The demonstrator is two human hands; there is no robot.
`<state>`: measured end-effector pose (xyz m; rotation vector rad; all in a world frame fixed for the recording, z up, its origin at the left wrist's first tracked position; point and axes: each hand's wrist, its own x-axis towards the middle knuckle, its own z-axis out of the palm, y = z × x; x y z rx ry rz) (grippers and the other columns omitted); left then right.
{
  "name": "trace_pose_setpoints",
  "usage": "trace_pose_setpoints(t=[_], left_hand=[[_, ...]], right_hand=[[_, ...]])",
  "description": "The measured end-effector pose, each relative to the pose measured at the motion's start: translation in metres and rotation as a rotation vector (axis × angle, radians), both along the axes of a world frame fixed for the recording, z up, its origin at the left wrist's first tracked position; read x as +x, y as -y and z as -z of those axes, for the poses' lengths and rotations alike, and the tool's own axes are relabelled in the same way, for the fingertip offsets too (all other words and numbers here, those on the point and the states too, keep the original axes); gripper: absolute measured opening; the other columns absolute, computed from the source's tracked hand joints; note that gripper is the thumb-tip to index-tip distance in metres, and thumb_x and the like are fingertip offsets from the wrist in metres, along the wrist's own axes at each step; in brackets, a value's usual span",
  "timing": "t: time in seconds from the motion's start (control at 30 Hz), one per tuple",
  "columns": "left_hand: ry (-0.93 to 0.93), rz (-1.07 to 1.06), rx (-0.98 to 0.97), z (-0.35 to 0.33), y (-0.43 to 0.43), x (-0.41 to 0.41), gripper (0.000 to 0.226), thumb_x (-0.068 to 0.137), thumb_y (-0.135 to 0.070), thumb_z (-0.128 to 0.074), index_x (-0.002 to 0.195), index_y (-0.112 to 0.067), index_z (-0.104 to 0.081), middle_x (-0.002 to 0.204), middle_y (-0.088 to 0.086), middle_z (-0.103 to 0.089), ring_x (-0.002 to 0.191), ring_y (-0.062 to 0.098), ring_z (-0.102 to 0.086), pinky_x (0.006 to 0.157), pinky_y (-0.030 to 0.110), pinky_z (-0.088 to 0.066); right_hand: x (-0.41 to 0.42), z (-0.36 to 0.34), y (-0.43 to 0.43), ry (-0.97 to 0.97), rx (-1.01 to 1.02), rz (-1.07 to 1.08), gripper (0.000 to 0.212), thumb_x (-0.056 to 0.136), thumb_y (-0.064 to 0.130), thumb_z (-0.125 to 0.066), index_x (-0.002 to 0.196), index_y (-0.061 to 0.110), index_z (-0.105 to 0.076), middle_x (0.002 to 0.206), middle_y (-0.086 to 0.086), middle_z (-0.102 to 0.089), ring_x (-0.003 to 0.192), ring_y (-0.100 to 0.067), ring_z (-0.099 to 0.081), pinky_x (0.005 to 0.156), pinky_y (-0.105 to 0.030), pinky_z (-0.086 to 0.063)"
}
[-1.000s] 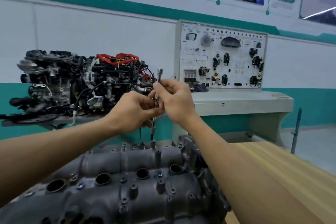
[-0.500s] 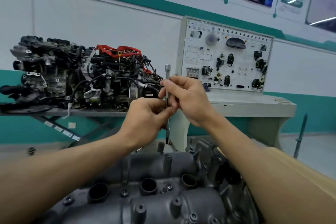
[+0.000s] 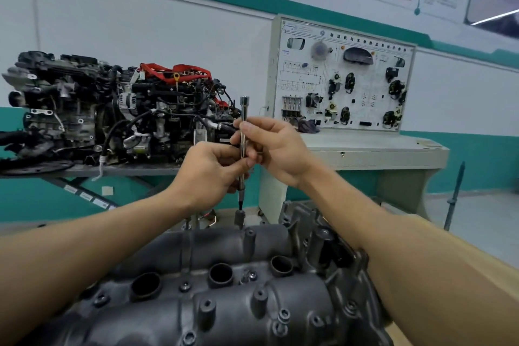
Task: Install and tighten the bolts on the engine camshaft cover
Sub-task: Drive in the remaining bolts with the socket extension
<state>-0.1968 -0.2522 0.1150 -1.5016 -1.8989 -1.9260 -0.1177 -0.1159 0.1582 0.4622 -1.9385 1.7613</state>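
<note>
Chrome extension bar (image 3: 243,146) stood upright at mid-frame, its tip meeting a boss (image 3: 239,218) on the far edge of the dark camshaft cover (image 3: 224,306) below. The left hand (image 3: 209,174) pinched its lower shaft; the right hand (image 3: 276,149) pinched higher up, fingers curled. Lettering on the upper-right training panel (image 3: 342,76) was unreadable.

left hand (image 3: 209,174) and right hand (image 3: 276,149) pinching upright extension bar (image 3: 243,132), above camshaft cover (image 3: 224,303)
</note>
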Motion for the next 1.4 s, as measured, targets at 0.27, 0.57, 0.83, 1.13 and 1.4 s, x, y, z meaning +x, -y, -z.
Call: trace_pose_setpoints(t=[0.27,0.57,0.83,1.13,1.4], left_hand=[[-0.018,0.032,0.002,-0.001,-0.002,0.005,0.009,0.078,-0.037,-0.073,0.077,-0.031,-0.08,0.074,0.013,-0.073,0.062,0.028,-0.068,0.06,0.045,-0.061],[0.047,0.078,-0.065,-0.003,0.0,0.008,0.012,0.091,-0.013,-0.069,0.085,-0.019,-0.077,0.073,-0.001,-0.077,0.065,0.011,-0.073,0.056,0.022,-0.058],[-0.003,0.042,-0.162,-0.007,0.003,0.008,0.007,0.09,-0.017,-0.072,0.09,-0.012,-0.077,0.084,0.006,-0.078,0.078,0.02,-0.075,0.075,0.045,-0.064],[-0.063,-0.059,-0.223,-0.004,0.0,0.008,0.011,0.087,-0.018,-0.076,0.08,-0.009,-0.074,0.071,0.006,-0.076,0.061,0.015,-0.072,0.06,0.028,-0.061],[-0.071,0.045,-0.364,-0.01,0.005,0.005,0.018,0.1,-0.013,-0.058,0.101,-0.001,-0.072,0.092,0.011,-0.078,0.09,0.023,-0.075,0.087,0.042,-0.061]], right_hand=[[0.0,0.013,-0.008,-0.018,-0.147,-0.089,0.012,0.088,0.014,-0.063,0.092,0.011,-0.074,0.083,-0.007,-0.072,0.052,-0.008,-0.052,0.052,-0.024,-0.043],[0.001,0.018,-0.013,0.023,-0.127,-0.139,0.023,0.093,0.01,-0.057,0.096,0.018,-0.079,0.086,-0.003,-0.071,0.058,-0.006,-0.055,0.059,-0.023,-0.041],[0.001,0.019,-0.011,-0.033,-0.061,-0.051,0.019,0.097,0.007,-0.056,0.094,0.016,-0.073,0.085,-0.002,-0.073,0.051,-0.005,-0.046,0.048,-0.019,-0.035],[0.004,0.019,-0.01,-0.082,-0.071,0.133,0.018,0.077,0.018,-0.075,0.091,0.013,-0.065,0.075,0.0,-0.064,0.05,-0.006,-0.044,0.045,-0.018,-0.032],[0.007,0.016,-0.006,-0.047,-0.022,0.092,0.023,0.101,0.017,-0.049,0.097,0.013,-0.072,0.093,-0.007,-0.074,0.062,-0.012,-0.048,0.052,-0.023,-0.034]])
